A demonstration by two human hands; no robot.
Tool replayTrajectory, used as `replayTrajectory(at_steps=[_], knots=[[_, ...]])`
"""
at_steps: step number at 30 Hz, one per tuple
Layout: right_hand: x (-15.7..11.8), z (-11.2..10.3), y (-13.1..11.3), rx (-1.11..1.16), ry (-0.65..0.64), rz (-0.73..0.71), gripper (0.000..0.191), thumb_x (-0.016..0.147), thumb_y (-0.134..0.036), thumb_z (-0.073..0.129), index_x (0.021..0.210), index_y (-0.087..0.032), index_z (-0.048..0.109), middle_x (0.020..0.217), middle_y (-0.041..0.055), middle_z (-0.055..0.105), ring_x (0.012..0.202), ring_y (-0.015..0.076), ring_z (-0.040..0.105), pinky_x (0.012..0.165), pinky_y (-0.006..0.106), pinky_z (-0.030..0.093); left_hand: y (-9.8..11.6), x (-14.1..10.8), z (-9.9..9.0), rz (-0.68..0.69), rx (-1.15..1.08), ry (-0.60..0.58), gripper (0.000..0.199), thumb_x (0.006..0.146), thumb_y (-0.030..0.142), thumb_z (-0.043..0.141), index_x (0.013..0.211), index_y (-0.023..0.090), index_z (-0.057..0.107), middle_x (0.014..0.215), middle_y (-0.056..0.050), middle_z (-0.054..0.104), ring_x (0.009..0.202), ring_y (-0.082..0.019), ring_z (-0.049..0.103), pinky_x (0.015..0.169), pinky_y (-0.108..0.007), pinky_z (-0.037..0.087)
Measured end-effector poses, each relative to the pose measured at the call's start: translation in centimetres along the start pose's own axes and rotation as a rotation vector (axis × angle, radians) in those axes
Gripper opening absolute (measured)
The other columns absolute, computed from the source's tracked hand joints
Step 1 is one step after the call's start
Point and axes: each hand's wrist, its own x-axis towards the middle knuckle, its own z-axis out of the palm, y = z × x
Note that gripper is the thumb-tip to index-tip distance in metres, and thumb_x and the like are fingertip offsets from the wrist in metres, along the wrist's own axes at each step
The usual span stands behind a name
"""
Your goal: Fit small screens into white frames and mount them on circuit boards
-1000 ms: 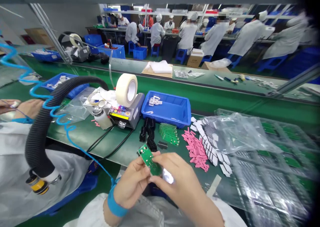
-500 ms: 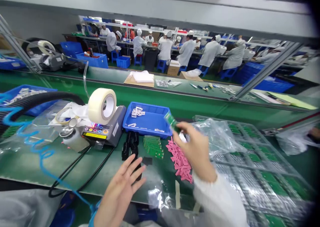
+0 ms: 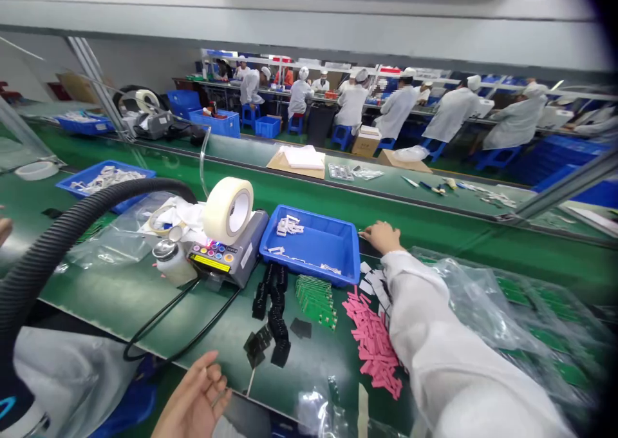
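Lower centre, the left hand [image 3: 190, 396] is empty, its grip wide, fingers loosely spread; across the smooth green worktop [image 3: 106, 296] lie glossy green circuit boards [image 3: 315, 301] in a slanted stack and matte pink strips [image 3: 371, 348]; farther up, the right hand [image 3: 381, 237], white-sleeved, sits just beside the blue plastic tray [image 3: 309, 248], its grip narrow; I cannot tell whether it holds anything.

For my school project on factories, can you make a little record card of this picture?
Place: green workbench in a factory
Right hand: open, at the rim of a blue plastic tray
Left hand: open, holding nothing visible, by the bench's near edge
Things: pink strips, green circuit boards, black parts
Rest: white tape roll on a dispenser, white-coated co-workers at farther benches
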Motion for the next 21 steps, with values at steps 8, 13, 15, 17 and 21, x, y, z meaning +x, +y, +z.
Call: replayTrajectory(at_steps=[8,13,15,17,21], knots=[[-4.8,-0.4,-7.3,0.046,-0.333,-0.489,0.027,0.090,-0.035,0.054,0.110,-0.018,0.059,0.113,0.0060,0.061,0.100,0.0183,0.058,0.091,0.038,0.045,-1.2,-2.3,3.7,-0.048,-0.009,-0.151,0.017,0.073,0.016,0.065,0.090,0.018,0.060,0.070,0.001,0.054,0.064,-0.011,0.054,0.065,-0.028,0.049],[-5.4,1.1,-9.4,-0.039,-0.573,-0.566,0.025,0.090,-0.033,0.054,0.107,-0.016,0.058,0.108,0.0062,0.060,0.092,0.0179,0.060,0.081,0.038,0.051,-1.3,-3.9,3.6,-0.034,-0.033,-0.240,0.011,0.077,0.015,0.061,0.088,0.017,0.061,0.069,0.002,0.054,0.063,-0.009,0.054,0.064,-0.026,0.049],[-5.2,1.0,-9.7,-0.058,-0.607,-0.571,0.025,0.090,-0.033,0.053,0.108,-0.016,0.058,0.109,0.0062,0.059,0.093,0.0181,0.059,0.081,0.038,0.051,-1.1,-4.4,2.9,-0.016,-0.055,-0.222,0.011,0.078,0.014,0.060,0.088,0.018,0.061,0.068,0.002,0.053,0.063,-0.009,0.054,0.064,-0.026,0.049],[-5.0,0.9,-9.9,-0.071,-0.611,-0.558,0.025,0.090,-0.033,0.053,0.109,-0.016,0.058,0.111,0.0063,0.059,0.094,0.0185,0.059,0.082,0.038,0.051,-1.0,-4.8,2.2,-0.001,-0.072,-0.186,0.011,0.078,0.013,0.060,0.088,0.018,0.061,0.067,0.003,0.052,0.062,-0.009,0.053,0.063,-0.025,0.048],[-5.0,1.2,-10.2,-0.070,-0.566,-0.495,0.029,0.090,-0.033,0.054,0.112,-0.015,0.056,0.113,0.0072,0.057,0.097,0.0198,0.058,0.082,0.040,0.050,-0.8,-5.0,1.1,0.004,-0.082,-0.147,0.012,0.078,0.011,0.058,0.088,0.018,0.060,0.068,0.003,0.051,0.061,-0.009,0.052,0.061,-0.026,0.048]])
